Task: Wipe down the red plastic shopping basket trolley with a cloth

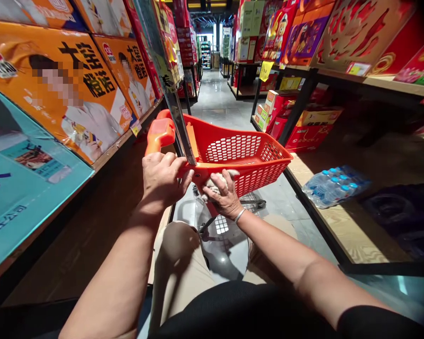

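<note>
A red shopping cart (268, 162) with a perforated plastic basket stands in front of my knees, its handle side toward me. My left hand (164, 176) is closed around the cart's handle frame, below an upright orange grip part. A whitish, crumpled cloth (217, 183) is bunched under my right hand (226, 193), whose fingers curl over it against the basket's near side. Rising from the handle beside my left hand is a grey metal post (176, 108). The cart's lower frame and wheels show partly between my legs.
Shelving flanks both sides closely. Orange drink boxes (49, 89) and a turquoise carton (31, 174) stand on the left. Shrink-wrapped water bottles (334, 186) lie on the low wooden shelf (342, 235) at right. Ahead, a tiled aisle (215, 89) runs between stacked cartons.
</note>
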Demonstrator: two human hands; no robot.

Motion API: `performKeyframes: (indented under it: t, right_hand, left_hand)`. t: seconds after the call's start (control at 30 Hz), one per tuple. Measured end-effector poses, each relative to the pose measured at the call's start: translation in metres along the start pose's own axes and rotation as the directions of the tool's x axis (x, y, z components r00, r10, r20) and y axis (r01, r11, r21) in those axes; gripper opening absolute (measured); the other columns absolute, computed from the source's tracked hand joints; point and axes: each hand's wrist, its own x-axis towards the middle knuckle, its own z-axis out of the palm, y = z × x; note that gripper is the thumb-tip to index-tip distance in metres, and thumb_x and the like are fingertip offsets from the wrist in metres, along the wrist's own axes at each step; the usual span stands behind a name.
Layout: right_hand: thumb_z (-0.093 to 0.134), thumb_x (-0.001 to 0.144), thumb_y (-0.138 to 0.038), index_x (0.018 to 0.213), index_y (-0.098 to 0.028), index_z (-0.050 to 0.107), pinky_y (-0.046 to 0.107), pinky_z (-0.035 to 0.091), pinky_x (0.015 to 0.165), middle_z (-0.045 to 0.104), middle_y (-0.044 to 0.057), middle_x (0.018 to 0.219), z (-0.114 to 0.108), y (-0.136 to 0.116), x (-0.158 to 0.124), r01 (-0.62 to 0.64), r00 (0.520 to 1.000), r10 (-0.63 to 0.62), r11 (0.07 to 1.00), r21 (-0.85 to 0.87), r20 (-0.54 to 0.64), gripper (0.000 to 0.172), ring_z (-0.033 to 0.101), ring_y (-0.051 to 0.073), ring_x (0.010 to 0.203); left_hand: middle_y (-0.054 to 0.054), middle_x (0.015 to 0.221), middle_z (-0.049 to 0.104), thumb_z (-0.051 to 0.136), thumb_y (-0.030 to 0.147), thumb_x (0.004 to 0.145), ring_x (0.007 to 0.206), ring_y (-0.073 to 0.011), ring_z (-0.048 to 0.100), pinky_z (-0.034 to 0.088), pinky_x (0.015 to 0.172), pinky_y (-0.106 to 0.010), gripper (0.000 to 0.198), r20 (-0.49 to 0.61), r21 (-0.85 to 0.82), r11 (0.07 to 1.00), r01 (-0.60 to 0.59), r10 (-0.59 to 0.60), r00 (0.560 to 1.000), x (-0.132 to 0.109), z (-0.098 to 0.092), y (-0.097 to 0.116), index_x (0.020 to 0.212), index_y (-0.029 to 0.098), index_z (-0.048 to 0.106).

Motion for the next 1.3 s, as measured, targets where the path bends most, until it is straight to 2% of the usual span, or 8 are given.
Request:
performKeyframes:
  t: [0.17, 0.27, 0.43, 0.73, 0.9, 1.03, 1.2, 1.3]
  right_hand:
    - [0.069, 0.088, -0.024, 0.099, -0.033, 0.079, 0.042, 0.05, 0.098, 0.058, 0.005, 0.124, 0.015, 0.01, -0.042, 0.038, 0.991, -0.044, 0.998, 0.044, 0.123, 0.017, 0.048, 0.025, 0.113]
    - [0.065, 0.092, -0.022, 0.104, -0.037, 0.078, 0.04, 0.05, 0.098, 0.059, 0.003, 0.121, -0.005, 0.026, -0.015, 0.031, 0.994, -0.037, 0.998, 0.06, 0.1, 0.023, 0.049, 0.021, 0.105]
    - [0.066, 0.092, -0.021, 0.122, -0.038, 0.073, 0.055, 0.036, 0.117, 0.049, 0.007, 0.139, -0.033, 0.048, 0.029, -0.193, 0.98, 0.19, 0.98, -0.048, -0.062, 0.035, 0.036, 0.031, 0.134]
    - [0.059, 0.088, -0.008, 0.112, -0.034, 0.076, 0.043, 0.05, 0.102, 0.052, 0.008, 0.124, 0.023, 0.038, -0.058, -0.173, 0.963, 0.182, 0.983, -0.059, 0.2, 0.039, 0.045, 0.024, 0.114]
    - [0.058, 0.093, -0.021, 0.112, -0.029, 0.076, 0.046, 0.048, 0.101, 0.058, 0.008, 0.123, 0.0, 0.05, -0.019, -0.131, 0.982, 0.129, 0.991, 0.006, 0.138, 0.027, 0.051, 0.025, 0.108]
    - [0.053, 0.093, -0.014, 0.148, -0.025, 0.052, 0.051, 0.043, 0.107, 0.058, 0.012, 0.13, -0.02, 0.052, 0.019, -0.146, 0.984, 0.144, 0.989, 0.012, 0.109, 0.056, 0.051, 0.027, 0.118]
    - [0.052, 0.094, -0.01, 0.14, -0.022, 0.06, 0.042, 0.049, 0.1, 0.06, 0.012, 0.124, -0.004, 0.028, 0.004, -0.087, 0.938, 0.093, 0.996, -0.033, 0.334, 0.048, 0.05, 0.025, 0.107]
    - [0.056, 0.093, -0.01, 0.137, -0.024, 0.063, 0.039, 0.052, 0.096, 0.055, 0.012, 0.129, 0.006, 0.019, -0.009, -0.135, 0.928, 0.141, 0.99, -0.043, 0.345, 0.047, 0.05, 0.023, 0.105]
  left_hand:
    - [-0.009, 0.093, 0.069, 0.058, 0.049, 0.089, 0.091, -0.0297, 0.056, 0.035, 0.088, -0.048, 0.037, -0.029, -0.023, 1.0, -0.004, 0.003, 1.0, 0.0, 0.008, -0.009, 0.108, 0.02, 0.071]
    - [-0.01, 0.094, 0.07, 0.058, 0.047, 0.088, 0.092, -0.0309, 0.057, 0.036, 0.087, -0.05, 0.037, -0.037, -0.048, 0.999, 0.002, -0.004, 0.999, -0.001, 0.01, -0.01, 0.108, 0.02, 0.071]
    - [-0.01, 0.094, 0.07, 0.058, 0.049, 0.087, 0.092, -0.0314, 0.058, 0.037, 0.089, -0.051, 0.038, -0.05, -0.067, 0.998, 0.011, -0.014, 0.999, -0.002, 0.013, -0.011, 0.107, 0.021, 0.072]
    - [-0.008, 0.092, 0.07, 0.059, 0.054, 0.085, 0.097, -0.0318, 0.059, 0.035, 0.094, -0.052, 0.038, -0.045, -0.164, 0.985, 0.055, -0.063, 0.997, 0.006, 0.025, -0.038, 0.102, 0.024, 0.074]
    - [-0.008, 0.089, 0.069, 0.057, 0.055, 0.087, 0.094, -0.031, 0.059, 0.035, 0.094, -0.052, 0.038, -0.027, -0.165, 0.984, 0.063, -0.068, 0.997, 0.006, 0.026, -0.055, 0.096, 0.023, 0.074]
    - [-0.008, 0.091, 0.069, 0.056, 0.053, 0.089, 0.096, -0.0311, 0.058, 0.033, 0.096, -0.053, 0.037, -0.024, -0.161, 0.984, 0.073, -0.077, 0.997, 0.0, 0.025, -0.06, 0.097, 0.022, 0.073]
    - [-0.008, 0.099, 0.07, 0.055, 0.054, 0.092, 0.099, -0.0288, 0.054, 0.033, 0.099, -0.052, 0.039, 0.004, -0.131, 0.99, 0.06, -0.06, 0.998, -0.004, 0.021, -0.061, 0.103, 0.02, 0.072]
    - [-0.008, 0.105, 0.07, 0.059, 0.051, 0.091, 0.104, -0.0298, 0.053, 0.033, 0.102, -0.053, 0.034, -0.034, -0.156, 0.984, 0.079, -0.086, 0.996, -0.007, 0.02, -0.055, 0.101, 0.021, 0.07]
